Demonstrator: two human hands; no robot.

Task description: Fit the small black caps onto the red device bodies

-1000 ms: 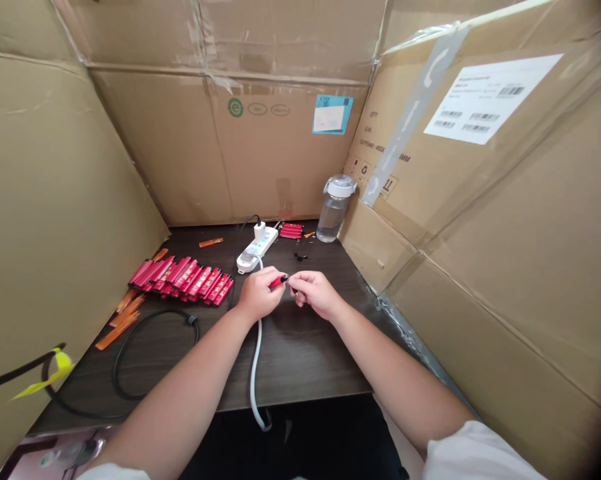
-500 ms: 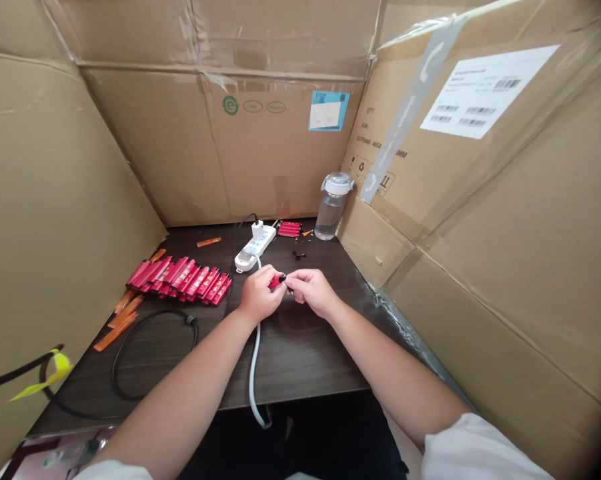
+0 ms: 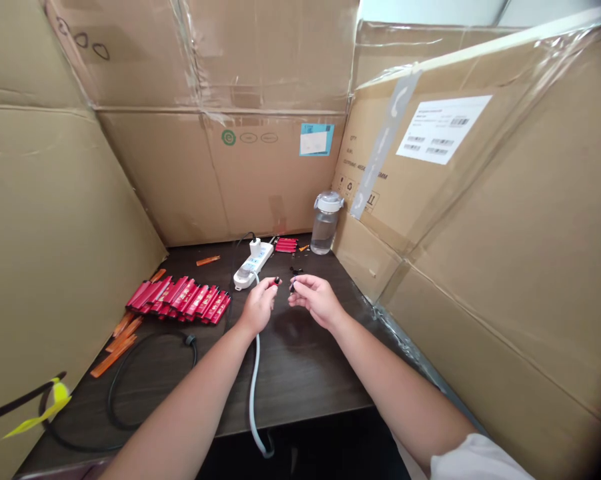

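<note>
Red piece (image 3: 277, 281) is in our left hand (image 3: 258, 308), fingers closed round it, black end out. Right hand (image 3: 320, 301) pinches a small dark part (image 3: 293, 287), apart from it, above the worktop (image 3: 320, 373). Probably light, stiff, slick; we'd grip the body, not the end.

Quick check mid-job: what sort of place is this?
Probably an improvised small-assembly workstation: a dark tabletop walled in by cardboard panels, with a white power strip and a pile of red, lighter-like pieces on it.
</note>
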